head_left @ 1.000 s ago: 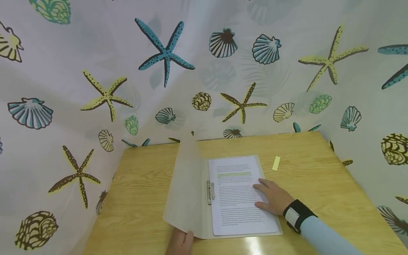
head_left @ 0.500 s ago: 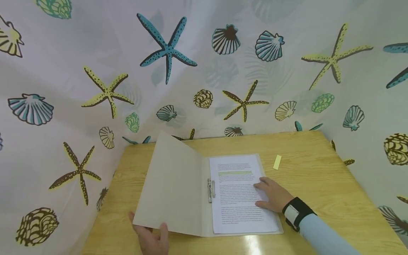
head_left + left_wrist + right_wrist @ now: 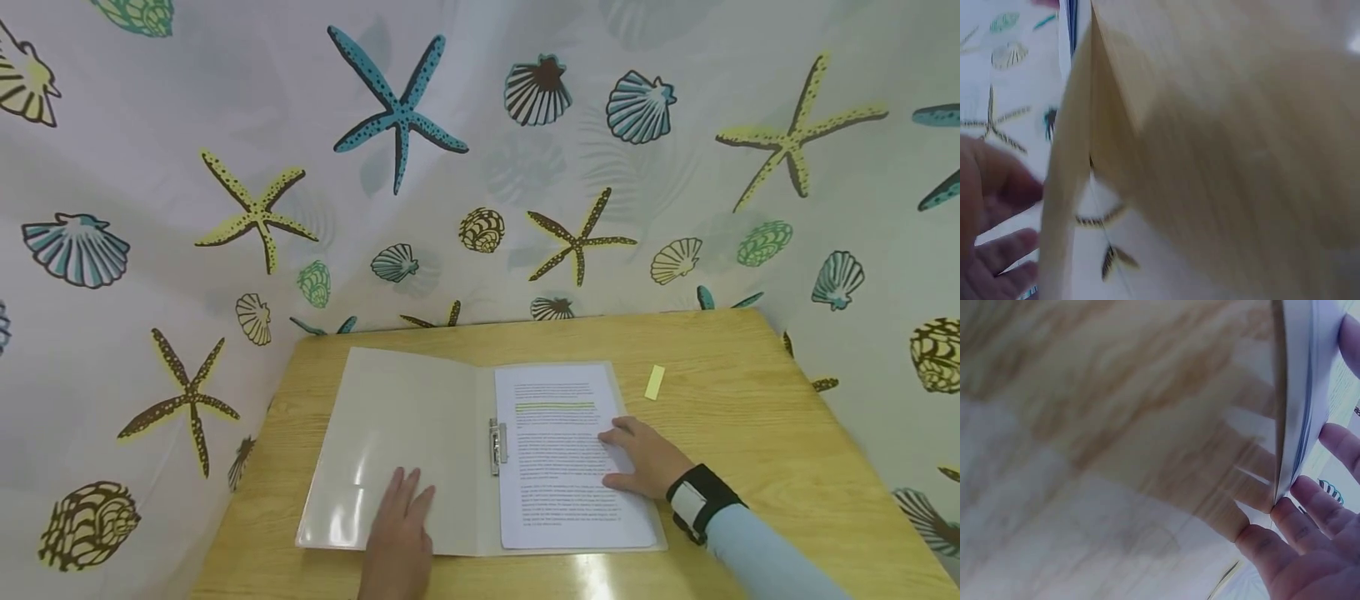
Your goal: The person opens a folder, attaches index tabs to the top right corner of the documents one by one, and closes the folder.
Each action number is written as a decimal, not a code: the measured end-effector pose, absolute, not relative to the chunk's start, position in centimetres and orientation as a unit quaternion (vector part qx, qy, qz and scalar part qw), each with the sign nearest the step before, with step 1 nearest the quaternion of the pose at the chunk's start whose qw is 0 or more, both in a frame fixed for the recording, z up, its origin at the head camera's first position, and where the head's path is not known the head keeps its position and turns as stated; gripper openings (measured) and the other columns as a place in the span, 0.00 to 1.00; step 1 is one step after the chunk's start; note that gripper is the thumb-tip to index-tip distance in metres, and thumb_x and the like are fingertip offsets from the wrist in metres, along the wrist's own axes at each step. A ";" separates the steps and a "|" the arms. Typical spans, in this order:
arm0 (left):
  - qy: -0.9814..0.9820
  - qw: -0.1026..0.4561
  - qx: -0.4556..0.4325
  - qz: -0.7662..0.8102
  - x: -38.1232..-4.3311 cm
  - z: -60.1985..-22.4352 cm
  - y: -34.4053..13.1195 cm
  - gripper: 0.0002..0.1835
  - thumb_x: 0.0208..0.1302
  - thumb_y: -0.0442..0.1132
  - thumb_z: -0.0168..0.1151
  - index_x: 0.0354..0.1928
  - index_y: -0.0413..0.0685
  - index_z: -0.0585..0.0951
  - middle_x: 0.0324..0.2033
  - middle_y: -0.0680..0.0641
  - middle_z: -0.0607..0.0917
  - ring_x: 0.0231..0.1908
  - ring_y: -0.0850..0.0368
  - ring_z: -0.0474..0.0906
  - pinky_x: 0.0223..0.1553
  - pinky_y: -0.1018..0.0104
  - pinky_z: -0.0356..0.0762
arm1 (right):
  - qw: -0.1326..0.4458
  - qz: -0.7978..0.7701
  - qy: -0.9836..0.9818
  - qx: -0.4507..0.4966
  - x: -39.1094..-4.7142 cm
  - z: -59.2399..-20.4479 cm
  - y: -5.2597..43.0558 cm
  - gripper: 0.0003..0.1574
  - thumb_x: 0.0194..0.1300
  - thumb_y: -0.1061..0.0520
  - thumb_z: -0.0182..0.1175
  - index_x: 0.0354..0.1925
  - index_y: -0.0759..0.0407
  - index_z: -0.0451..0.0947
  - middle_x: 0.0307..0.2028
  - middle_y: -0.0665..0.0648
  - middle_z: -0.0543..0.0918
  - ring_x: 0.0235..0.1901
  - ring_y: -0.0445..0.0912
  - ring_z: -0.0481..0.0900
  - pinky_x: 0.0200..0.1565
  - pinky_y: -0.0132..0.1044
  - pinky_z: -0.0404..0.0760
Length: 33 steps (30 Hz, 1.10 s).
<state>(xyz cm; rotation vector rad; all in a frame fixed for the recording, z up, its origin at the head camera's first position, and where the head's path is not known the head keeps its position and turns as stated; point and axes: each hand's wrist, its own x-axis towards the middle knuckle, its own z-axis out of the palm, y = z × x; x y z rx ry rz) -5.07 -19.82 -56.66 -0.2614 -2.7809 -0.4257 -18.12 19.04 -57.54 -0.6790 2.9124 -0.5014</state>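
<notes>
A white cloth printed with starfish and seashells forms the backdrop around a wood-grain table. On the table, near its front edge, a pale file folder lies opened out, its cover turned to the left. Printed sheets rest on its right half, one line group highlighted in yellow. A light-blue sleeve reaches in from the right. The left hand rests on the cover's lower part, fingers extended and slightly apart. The right hand touches the sheets' right edge, thumb and fingers spread. Around its wrist sits a black band. Beside the sheets' left edge is a metal lever clip; beyond the folder's upper right lies a small yellow paper slip.
</notes>
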 end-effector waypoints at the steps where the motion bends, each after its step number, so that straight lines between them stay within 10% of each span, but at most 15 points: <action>1: -0.974 0.129 -0.112 -0.148 -5.4 -56.6 -19.1 0.26 0.53 0.32 0.63 0.58 0.45 0.77 0.67 0.41 0.68 0.70 0.41 0.54 0.65 0.42 0.56 | 0.056 -0.167 0.959 -0.223 -18.1 -57.7 19.0 0.44 0.46 0.38 0.74 0.59 0.54 0.76 0.62 0.68 0.68 0.59 0.65 0.69 0.56 0.58 0.70; 6: -0.978 0.044 -0.165 -0.119 -7.0 -56.9 -14.8 0.30 0.59 0.59 0.63 0.61 0.54 0.76 0.64 0.44 0.71 0.70 0.40 0.54 0.60 0.26 0.43 | 0.062 -0.175 0.959 -0.214 -18.1 -58.2 18.8 0.45 0.45 0.38 0.74 0.59 0.53 0.76 0.64 0.67 0.67 0.60 0.65 0.68 0.56 0.59 0.70; 12: -0.983 0.021 -0.160 -0.091 -8.1 -57.5 -11.7 0.49 0.42 0.80 0.57 0.66 0.64 0.72 0.68 0.42 0.65 0.70 0.32 0.48 0.50 0.15 0.38 | 0.063 -0.174 0.960 -0.212 -17.9 -58.0 18.5 0.44 0.46 0.38 0.74 0.59 0.52 0.76 0.64 0.67 0.67 0.60 0.66 0.68 0.57 0.59 0.70; 33: -0.988 -0.040 -0.131 -0.071 -9.5 -57.5 -10.4 0.43 0.48 0.75 0.58 0.67 0.67 0.70 0.71 0.40 0.58 0.67 0.28 0.53 0.44 0.13 0.45 | 0.052 -0.169 0.962 -0.208 -17.9 -57.5 18.8 0.45 0.45 0.40 0.75 0.59 0.54 0.75 0.64 0.68 0.66 0.60 0.66 0.68 0.57 0.59 0.70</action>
